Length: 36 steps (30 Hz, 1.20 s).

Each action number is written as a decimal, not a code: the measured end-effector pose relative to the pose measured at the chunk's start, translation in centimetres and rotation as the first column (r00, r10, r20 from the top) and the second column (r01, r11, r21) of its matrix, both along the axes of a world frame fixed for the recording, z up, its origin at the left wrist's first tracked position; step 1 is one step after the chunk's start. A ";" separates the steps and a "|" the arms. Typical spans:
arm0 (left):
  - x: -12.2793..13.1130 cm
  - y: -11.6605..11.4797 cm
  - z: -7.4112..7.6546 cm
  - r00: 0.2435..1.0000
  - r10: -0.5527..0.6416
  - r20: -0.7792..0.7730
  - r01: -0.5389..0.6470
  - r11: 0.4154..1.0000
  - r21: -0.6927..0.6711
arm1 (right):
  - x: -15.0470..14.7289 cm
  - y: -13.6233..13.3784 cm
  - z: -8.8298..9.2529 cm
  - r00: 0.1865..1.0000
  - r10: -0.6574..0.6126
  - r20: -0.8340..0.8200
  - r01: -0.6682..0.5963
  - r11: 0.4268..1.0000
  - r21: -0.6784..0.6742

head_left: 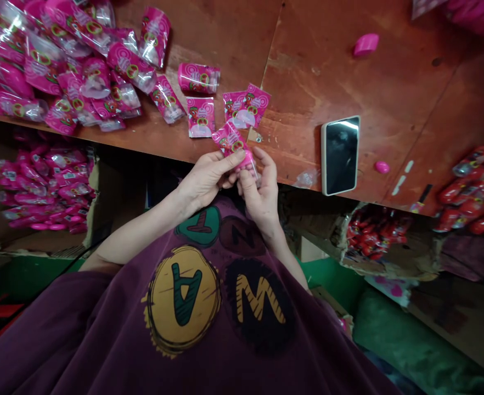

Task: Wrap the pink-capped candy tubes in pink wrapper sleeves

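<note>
Both my hands meet at the near edge of the brown table (332,71), closed on one pink printed packet (230,140) with something pink inside. My left hand (207,178) pinches it from the left with thumb and forefinger. My right hand (262,189) grips its lower right end. Just beyond lie three flat pink packets (201,116) and a filled one (198,78).
A large heap of filled pink packets (61,60) covers the table's far left. A phone (340,154) lies face up to the right, near two loose pink pieces (365,45). Red packets (476,186) lie at the right. Cardboard boxes below hold pink packets (44,186) and red ones (373,230).
</note>
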State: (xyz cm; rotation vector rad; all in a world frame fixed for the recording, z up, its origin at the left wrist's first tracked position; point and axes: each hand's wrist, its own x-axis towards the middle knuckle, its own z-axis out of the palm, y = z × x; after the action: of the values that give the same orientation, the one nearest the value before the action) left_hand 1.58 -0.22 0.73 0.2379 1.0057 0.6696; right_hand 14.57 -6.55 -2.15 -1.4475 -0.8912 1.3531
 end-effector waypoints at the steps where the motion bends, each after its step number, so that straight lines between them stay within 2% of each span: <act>1: 0.0 -0.1 -0.1 1.000 -0.015 0.008 0.015 1.000 0.002 | 0.0 0.2 0.1 0.999 0.010 -0.049 -0.011 1.000 -0.016; 5: -0.1 -0.6 -0.3 0.997 -0.077 0.020 0.076 0.996 0.034 | 0.0 0.6 0.1 0.986 0.037 -0.164 -0.050 0.996 -0.079; 8: -0.1 -0.8 -0.2 0.996 -0.088 0.012 0.087 0.994 0.061 | 0.0 0.5 -0.1 0.993 0.027 -0.119 -0.033 0.998 -0.047; 11: 0.0 -0.8 -0.1 0.999 -0.049 0.010 0.048 0.996 0.081 | 0.4 0.2 0.0 0.997 0.009 -0.072 -0.008 1.000 0.018; 14: 0.2 -0.8 -0.3 1.000 0.004 -0.006 -0.003 0.996 0.089 | 0.8 0.1 0.1 0.992 0.068 -0.109 -0.069 0.998 -0.003; 20: 0.3 -1.6 -1.1 0.999 -0.043 0.026 0.039 0.990 0.139 | -0.1 0.5 -0.2 0.991 0.026 -0.133 -0.024 1.000 0.019; 27: -0.3 -0.6 -0.1 1.000 0.024 -0.005 -0.023 0.986 0.163 | -0.4 0.8 -0.6 0.988 0.055 -0.146 -0.050 0.998 0.035; 36: -0.1 -1.3 -1.4 0.998 0.031 0.052 -0.039 0.984 0.172 | -0.8 1.0 -1.9 0.991 0.048 -0.124 -0.045 0.999 0.030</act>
State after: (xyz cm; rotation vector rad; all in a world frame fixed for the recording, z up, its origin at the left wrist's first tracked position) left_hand 1.44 -1.57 -0.68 0.3546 0.9075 0.7925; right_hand 13.79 -5.56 -4.06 -1.3134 -0.8630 1.4449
